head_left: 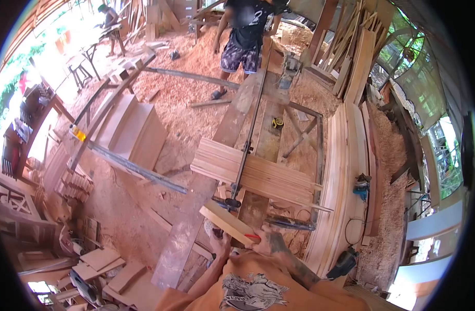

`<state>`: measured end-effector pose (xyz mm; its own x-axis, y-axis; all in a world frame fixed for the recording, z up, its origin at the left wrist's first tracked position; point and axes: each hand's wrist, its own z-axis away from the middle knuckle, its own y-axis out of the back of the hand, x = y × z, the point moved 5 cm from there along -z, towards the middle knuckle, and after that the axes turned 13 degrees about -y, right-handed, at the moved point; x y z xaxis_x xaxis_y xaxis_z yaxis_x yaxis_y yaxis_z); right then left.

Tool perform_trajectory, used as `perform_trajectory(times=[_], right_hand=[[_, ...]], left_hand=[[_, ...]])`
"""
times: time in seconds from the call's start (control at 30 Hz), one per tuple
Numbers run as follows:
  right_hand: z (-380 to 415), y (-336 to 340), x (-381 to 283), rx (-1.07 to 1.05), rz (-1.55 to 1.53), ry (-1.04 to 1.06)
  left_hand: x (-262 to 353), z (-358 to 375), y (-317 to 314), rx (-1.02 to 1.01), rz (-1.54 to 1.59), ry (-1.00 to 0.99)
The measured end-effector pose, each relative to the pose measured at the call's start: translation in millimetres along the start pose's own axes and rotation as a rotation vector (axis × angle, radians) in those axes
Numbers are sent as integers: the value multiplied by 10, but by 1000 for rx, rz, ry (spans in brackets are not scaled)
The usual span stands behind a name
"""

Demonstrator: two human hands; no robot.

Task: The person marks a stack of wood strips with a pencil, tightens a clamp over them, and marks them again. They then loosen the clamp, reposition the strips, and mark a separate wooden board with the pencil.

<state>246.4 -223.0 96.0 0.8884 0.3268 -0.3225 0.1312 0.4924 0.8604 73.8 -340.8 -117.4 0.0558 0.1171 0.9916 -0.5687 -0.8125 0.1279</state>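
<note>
A short, pale wooden block [226,225] lies at a slant in front of my body. My left hand [220,242] is at its near side, fingers curled and partly hidden against the wood. At the block's right end, my right hand [270,243] is closed around a slim red pencil [252,236], its tip side over the wood. Just beyond the block, a long black bar clamp [249,139] crosses a bundle of thin wooden strips [222,159], which rests across wide planks [181,242].
A yellow tape measure [277,123] lies on a plank. Long boards [337,171] are stacked at right, with a blue power tool [361,187] on them. A metal frame [139,173] surrounds the planks. A person in dark clothes [243,36] stands beyond; another person is far left.
</note>
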Motion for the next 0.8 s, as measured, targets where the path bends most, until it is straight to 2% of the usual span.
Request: perform_trajectory(times=[0.1, 0.17, 0.2, 0.23, 0.3, 0.37, 0.43, 0.5, 0.57, 0.63, 0.7, 0.73, 0.77, 0.8], right_hand=[[-160, 112, -149, -18, -43, 34], [-324, 225, -339, 120, -222, 174], [-418, 292, -477, 96, -189, 183], [-495, 399, -664, 79, -158, 190], [-651, 634, -1159, 69, -227, 198], [-838, 584, -1624, 219, -281, 263], [-938, 622, -2160, 201, -205, 279], [-1001, 712, -2504, 67, -264, 419], [-1210, 742, -2673, 40, -380, 557], [-1510, 785, -2525, 83, -563, 658], [-2030, 745, -1930, 216, -646, 370], [-2326, 634, -1451, 380, -660, 218], [-2564, 572, -1013, 498, -590, 56], [-2874, 455, -439, 524, -444, -83]], left_hand=[[522, -79, 180, -144, -166, -26], [584, -64, 361, 21, -29, 5], [271, -53, 509, 79, -149, 0], [352, -58, 586, 68, -60, 19], [981, -314, 688, 38, 115, 46], [1522, -575, 552, -101, 676, 157], [1397, -902, 614, -21, 703, 162], [1440, -1417, 790, -39, 715, 98], [1655, -1823, 1074, 103, 450, 80], [1738, -2202, 1436, 224, 203, 140], [2023, -2575, 1757, 150, -45, 125], [1958, -2821, 1908, 112, -87, 90], [1883, -3084, 2023, 74, -127, 53], [1857, -3326, 2039, 1, -154, 42]])
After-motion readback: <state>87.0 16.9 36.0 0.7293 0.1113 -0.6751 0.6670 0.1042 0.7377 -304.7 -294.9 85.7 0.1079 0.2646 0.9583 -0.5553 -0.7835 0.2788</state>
